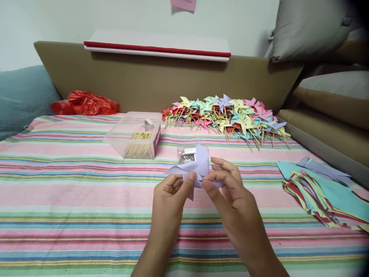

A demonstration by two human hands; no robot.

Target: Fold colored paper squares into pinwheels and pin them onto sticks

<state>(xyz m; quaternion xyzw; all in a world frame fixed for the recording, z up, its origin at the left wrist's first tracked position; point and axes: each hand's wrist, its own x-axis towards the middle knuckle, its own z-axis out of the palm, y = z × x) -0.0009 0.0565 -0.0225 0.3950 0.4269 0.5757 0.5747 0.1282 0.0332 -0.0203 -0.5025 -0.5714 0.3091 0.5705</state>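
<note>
- Front-right of the tub [157, 143], left fingers [186, 187] pinch a lilac pinwheel [203, 161]; right fingers [220, 177] meet it, grip unclear.
- Apparently done: mounted pinwheels [225, 103] heaped back-right of the tub.
- Likely remaining: adding sticks [138, 148], stocked inside the tub.

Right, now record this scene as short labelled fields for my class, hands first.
Left hand: pinching a lilac paper pinwheel
Right hand: at the pinwheel's middle
Behind pinwheel: small clear plastic pack, shiny pieces inside
Farther left: translucent rectangular plastic box holding thin wooden sticks
Farther right: heap of multicoloured paper pinwheels on sticks
Surface: striped multicoloured cloth
</note>
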